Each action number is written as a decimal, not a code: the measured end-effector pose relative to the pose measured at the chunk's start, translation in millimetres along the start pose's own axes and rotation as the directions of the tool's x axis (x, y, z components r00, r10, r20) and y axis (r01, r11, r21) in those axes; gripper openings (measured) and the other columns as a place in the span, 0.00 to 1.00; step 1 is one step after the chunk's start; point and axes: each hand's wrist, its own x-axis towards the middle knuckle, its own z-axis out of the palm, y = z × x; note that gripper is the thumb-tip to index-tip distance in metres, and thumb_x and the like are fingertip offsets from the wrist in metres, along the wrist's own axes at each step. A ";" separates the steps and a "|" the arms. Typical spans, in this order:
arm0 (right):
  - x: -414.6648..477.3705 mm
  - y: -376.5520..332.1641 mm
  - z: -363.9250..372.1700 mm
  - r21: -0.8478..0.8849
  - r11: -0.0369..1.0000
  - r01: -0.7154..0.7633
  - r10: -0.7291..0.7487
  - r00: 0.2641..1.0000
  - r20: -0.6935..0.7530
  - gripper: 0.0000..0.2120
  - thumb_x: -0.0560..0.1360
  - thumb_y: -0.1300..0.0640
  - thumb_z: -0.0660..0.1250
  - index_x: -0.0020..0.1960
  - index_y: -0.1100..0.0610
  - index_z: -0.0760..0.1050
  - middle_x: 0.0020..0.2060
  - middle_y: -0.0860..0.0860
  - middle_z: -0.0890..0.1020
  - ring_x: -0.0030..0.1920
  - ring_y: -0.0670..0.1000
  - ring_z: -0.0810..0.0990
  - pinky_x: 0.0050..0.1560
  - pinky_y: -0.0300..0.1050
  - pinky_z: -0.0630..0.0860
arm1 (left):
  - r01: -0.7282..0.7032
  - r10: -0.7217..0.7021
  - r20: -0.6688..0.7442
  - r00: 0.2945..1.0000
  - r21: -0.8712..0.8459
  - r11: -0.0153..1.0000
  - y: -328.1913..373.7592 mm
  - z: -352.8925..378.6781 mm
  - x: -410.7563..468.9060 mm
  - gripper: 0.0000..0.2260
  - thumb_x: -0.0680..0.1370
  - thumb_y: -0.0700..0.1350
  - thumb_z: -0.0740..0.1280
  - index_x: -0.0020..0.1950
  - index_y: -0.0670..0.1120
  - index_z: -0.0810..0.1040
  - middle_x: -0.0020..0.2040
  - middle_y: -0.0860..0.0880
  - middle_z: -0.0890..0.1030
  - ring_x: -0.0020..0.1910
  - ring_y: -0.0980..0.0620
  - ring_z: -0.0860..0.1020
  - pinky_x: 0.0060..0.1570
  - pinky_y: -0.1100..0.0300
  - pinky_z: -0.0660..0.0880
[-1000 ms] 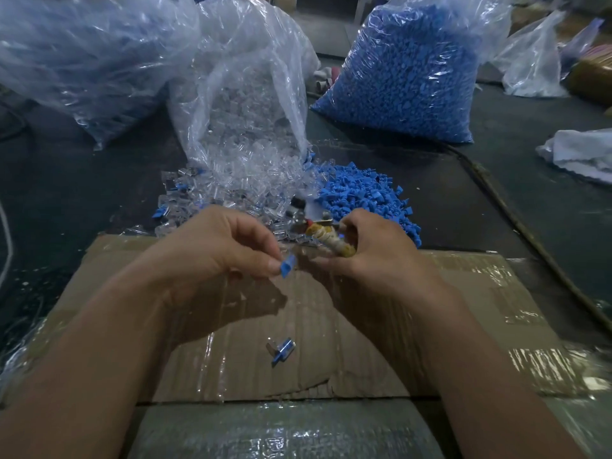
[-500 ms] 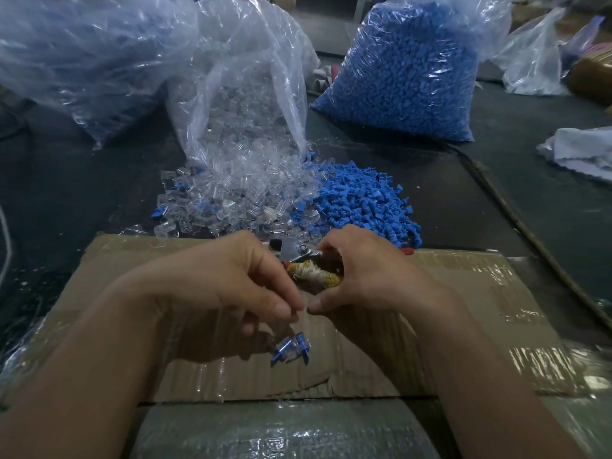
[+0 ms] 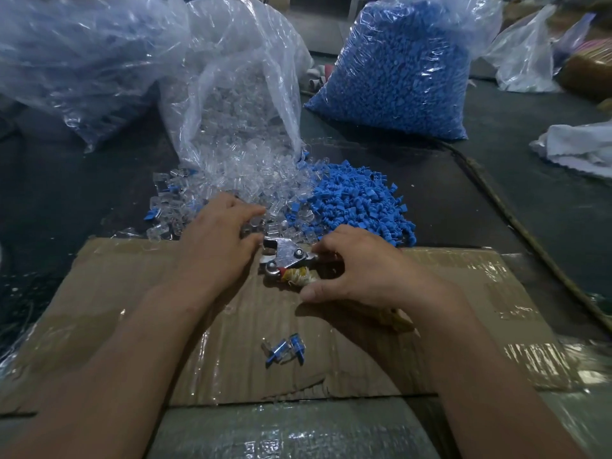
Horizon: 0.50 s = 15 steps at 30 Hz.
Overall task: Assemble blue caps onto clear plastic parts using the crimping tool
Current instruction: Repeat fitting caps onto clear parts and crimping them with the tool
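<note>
My right hand (image 3: 361, 263) grips the wrapped handles of the metal crimping tool (image 3: 286, 258), whose jaws point left over the cardboard's far edge. My left hand (image 3: 218, 238) reaches into the spilled pile of clear plastic parts (image 3: 251, 183), fingertips among them; whether it holds one is hidden. A heap of loose blue caps (image 3: 361, 200) lies just right of that pile. Two assembled pieces (image 3: 286, 349), clear with blue caps, lie on the cardboard (image 3: 132, 309) between my forearms.
An open clear bag (image 3: 238, 77) spills the clear parts. A full bag of blue caps (image 3: 397, 67) stands behind the heap. Another large plastic bag (image 3: 76, 54) sits at the back left. White cloth (image 3: 583, 147) lies at right, on the dark table.
My left hand dropped a capped piece beside the one on the cardboard, then moved forward into the clear parts. My right hand moved the tool up and away slightly.
</note>
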 end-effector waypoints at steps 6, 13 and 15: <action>0.0 2.0 -3.1 0.103 0.995 0.000 0.010 0.995 -0.103 0.21 0.68 0.36 0.64 0.52 0.49 0.77 0.43 0.43 0.76 0.46 0.43 0.73 0.43 0.37 0.69 | -0.036 0.037 -0.007 0.999 0.048 0.998 -1.1 1.4 0.2 0.14 0.75 0.44 0.68 0.60 0.51 0.78 0.46 0.54 0.67 0.47 0.56 0.66 0.46 0.58 0.64; 14.1 22.7 -0.2 0.218 0.970 -0.111 0.213 0.820 -0.531 0.07 0.75 0.52 0.65 0.50 0.52 0.79 0.43 0.45 0.81 0.42 0.43 0.75 0.44 0.39 0.71 | -0.052 0.053 -0.026 0.998 0.032 0.998 -0.7 1.3 -0.9 0.12 0.75 0.44 0.67 0.58 0.48 0.78 0.56 0.47 0.75 0.47 0.56 0.68 0.50 0.60 0.64; 16.8 27.2 0.8 0.220 0.967 -0.128 0.232 0.799 -0.554 0.07 0.75 0.53 0.65 0.51 0.52 0.79 0.46 0.47 0.81 0.44 0.45 0.76 0.47 0.41 0.72 | -0.048 0.049 -0.031 0.998 0.029 0.998 -0.6 1.8 -0.4 0.12 0.75 0.44 0.67 0.58 0.48 0.78 0.55 0.47 0.76 0.47 0.56 0.68 0.50 0.60 0.64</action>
